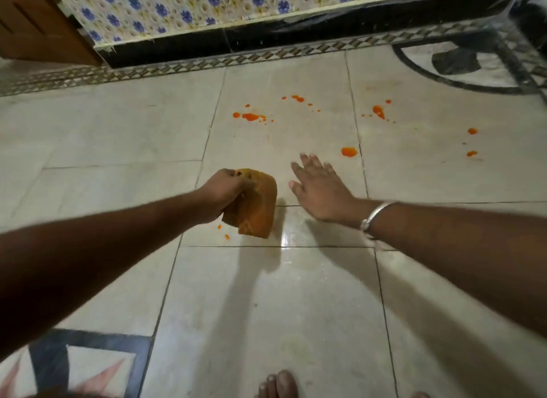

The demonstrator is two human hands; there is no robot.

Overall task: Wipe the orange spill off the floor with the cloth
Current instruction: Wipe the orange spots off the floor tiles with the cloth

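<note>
My left hand (225, 194) grips a folded orange-brown cloth (256, 211), which hangs over the pale tiled floor (124, 137). My right hand (318, 190) is spread flat with straight fingers just right of the cloth, holding nothing. Orange spill marks lie scattered on the tiles beyond both hands: a streak (251, 116) at centre, a blob (349, 151) near my right fingertips, a splash (379, 111) farther right, and small drops (472, 131) at the right. Two tiny orange drops (226, 236) sit under the cloth.
A black skirting and flower-patterned wall tiles (177, 9) run along the back. A wooden door (35, 24) stands at the back left. A dark round floor inlay (461, 63) lies back right. My bare toes (278, 384) show at the bottom edge.
</note>
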